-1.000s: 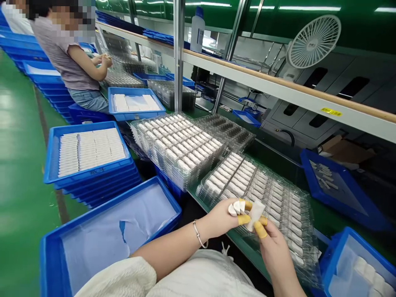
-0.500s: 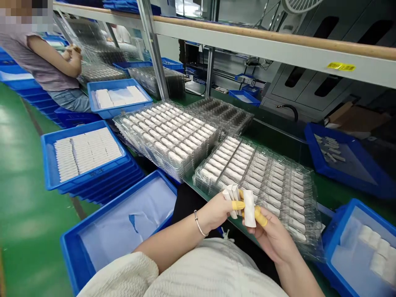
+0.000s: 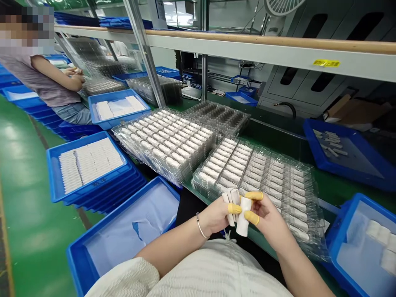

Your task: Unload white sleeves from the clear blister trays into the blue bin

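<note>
My left hand point(image 3: 215, 215), with a yellow finger cot on the thumb, is closed round several small white curved pieces point(image 3: 229, 208) held side by side. Between the yellow-covered thumb and finger of my right hand point(image 3: 269, 218) is one more white piece point(image 3: 244, 222), a short, slightly waisted strip standing nearly upright. It is close against the left fingertips; whether they touch it is hard to tell. Just beyond both hands lies a clear plastic tray point(image 3: 318, 243) with rows of similar white pieces in its slots.
Left of that tray is a stack of filled clear trays point(image 3: 182, 175), with empty-looking ones point(image 3: 221, 115) behind. Blue bins stand at left point(image 3: 54, 165), lower left point(image 3: 76, 264) and right point(image 3: 335, 239). A shelf rail point(image 3: 247, 45) crosses above. A co-worker point(image 3: 46, 78) sits at far left.
The single white piece has been turned from a raised tilt to nearly upright, and my right fingers have shifted along it. My left hand keeps its pieces. The view has swung downward and right.
</note>
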`<state>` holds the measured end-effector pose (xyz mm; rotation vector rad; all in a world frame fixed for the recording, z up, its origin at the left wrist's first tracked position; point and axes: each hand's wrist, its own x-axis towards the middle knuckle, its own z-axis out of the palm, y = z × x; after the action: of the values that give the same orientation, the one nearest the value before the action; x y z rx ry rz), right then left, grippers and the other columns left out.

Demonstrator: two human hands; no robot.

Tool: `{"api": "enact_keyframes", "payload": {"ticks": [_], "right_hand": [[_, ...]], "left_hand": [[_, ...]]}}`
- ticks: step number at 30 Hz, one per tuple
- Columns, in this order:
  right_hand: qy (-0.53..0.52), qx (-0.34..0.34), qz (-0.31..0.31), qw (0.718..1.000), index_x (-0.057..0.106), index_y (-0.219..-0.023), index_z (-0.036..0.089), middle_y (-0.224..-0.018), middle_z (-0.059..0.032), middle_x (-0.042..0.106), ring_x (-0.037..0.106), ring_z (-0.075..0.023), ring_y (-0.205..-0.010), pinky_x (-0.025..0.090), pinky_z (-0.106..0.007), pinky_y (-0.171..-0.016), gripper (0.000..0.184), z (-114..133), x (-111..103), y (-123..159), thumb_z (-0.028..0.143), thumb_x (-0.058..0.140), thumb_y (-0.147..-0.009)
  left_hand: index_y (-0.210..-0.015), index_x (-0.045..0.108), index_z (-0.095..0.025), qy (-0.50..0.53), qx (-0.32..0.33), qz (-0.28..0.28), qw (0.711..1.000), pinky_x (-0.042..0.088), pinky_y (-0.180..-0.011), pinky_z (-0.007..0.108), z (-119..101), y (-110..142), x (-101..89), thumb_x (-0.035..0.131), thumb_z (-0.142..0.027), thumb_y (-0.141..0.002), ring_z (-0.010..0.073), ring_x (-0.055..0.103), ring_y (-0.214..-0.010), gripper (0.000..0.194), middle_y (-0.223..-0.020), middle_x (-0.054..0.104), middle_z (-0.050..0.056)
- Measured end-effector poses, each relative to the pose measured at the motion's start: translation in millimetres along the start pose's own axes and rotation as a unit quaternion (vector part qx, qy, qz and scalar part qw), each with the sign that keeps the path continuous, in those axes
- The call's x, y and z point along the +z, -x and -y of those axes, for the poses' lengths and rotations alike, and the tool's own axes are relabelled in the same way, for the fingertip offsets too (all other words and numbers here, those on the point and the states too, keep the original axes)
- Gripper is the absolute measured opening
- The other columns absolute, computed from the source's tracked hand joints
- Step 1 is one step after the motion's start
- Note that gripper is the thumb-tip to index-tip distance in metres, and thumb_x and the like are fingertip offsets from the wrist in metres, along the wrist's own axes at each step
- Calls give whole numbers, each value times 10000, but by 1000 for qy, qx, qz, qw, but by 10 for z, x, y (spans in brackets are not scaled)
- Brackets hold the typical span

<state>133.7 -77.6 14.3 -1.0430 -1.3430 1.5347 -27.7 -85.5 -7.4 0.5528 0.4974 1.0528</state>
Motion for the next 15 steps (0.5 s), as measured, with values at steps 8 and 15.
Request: {"api": "enact_keyframes", "payload": {"ticks": [8,15], "right_hand": [[-59,-1,-178,982,655,-937,203,-763,-11,632,563,-140,-627,431,-239,-515,434,-37,-106,-145,553,780,-712],[208,2,-48,977,677,-1162,271,-1058,-61,677,611,-225,-878,508,-350,-746,422,-50,-52,152,364,758,-759]], "left_hand": [[-718,661,-138,21,-32,-2,999,413,-550,246,88,65,74,864,-365,-524,132,561,-563,361,-616,638,34],[-792,665,-145,-102,74,-108,986,449,-628,242,-33,5,85,815,-343,-645,130,584,-654,288,-732,654,21]]}}
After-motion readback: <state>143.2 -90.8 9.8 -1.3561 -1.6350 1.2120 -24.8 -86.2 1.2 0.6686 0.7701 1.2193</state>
